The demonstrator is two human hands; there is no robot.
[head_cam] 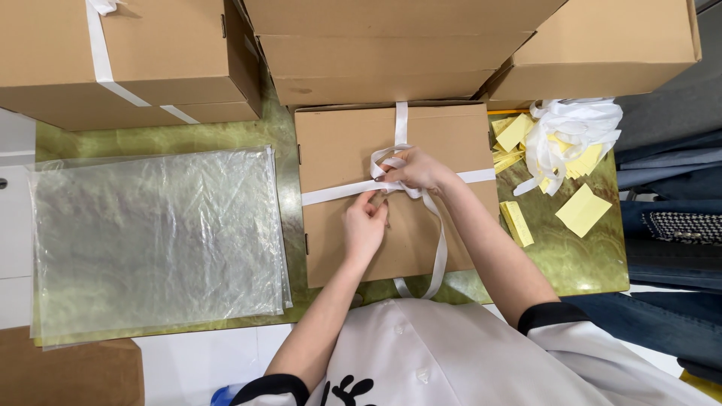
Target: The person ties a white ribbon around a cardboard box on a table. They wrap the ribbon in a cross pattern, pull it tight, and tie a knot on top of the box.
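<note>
A flat brown cardboard box [342, 146] lies on the green table in front of me, crossed by a white ribbon [331, 193] that meets at its middle. My left hand [363, 228] pinches the ribbon just below the crossing. My right hand [417, 170] grips the ribbon at the crossing, where a loop [380, 158] stands up to its left. A loose ribbon tail [438, 252] runs down over the box's near edge.
A stack of clear plastic bags [158, 240] lies at the left. Larger cardboard boxes [391, 45] line the far edge, one at the left [113, 60] tied with ribbon. At the right are yellow paper slips [583, 209] and a heap of white ribbons [575, 131].
</note>
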